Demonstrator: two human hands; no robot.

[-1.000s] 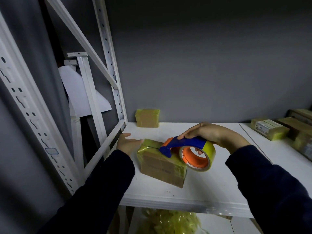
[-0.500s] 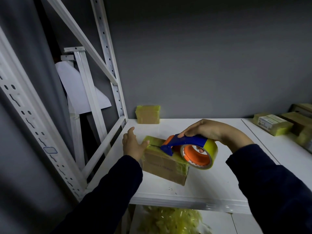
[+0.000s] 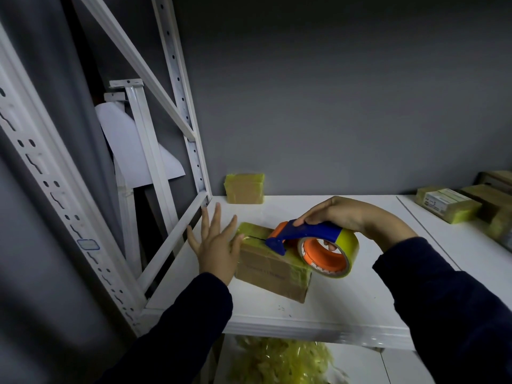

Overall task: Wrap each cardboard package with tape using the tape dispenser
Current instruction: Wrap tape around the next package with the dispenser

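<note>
1. Two hands work over one cardboard package [image 3: 271, 270]; it lies on the white shelf [image 3: 360, 295] towards the front left corner, partly banded in yellowish tape.
2. Right hand [image 3: 340, 214]: grip clenched round the blue handle of the tape dispenser [image 3: 313, 231]; the dispenser's blue nose touches the top of the package; the yellow tape roll [image 3: 349, 239], on an orange core, hangs at the package's right end.
3. Left hand [image 3: 214, 245]: grip released, fingers straight and spread; its thumb side lies against the package's left end.
4. Around them: a second taped package [image 3: 244, 188] stands at the back against the grey wall; more packages [image 3: 448, 203] sit well apart on the right; a white rack upright [image 3: 180, 87] rises at the shelf's back left corner; a side rail [image 3: 171, 245] runs just beside the left hand; a heap of crumpled yellow film [image 3: 279, 361] lies on the level below.
</note>
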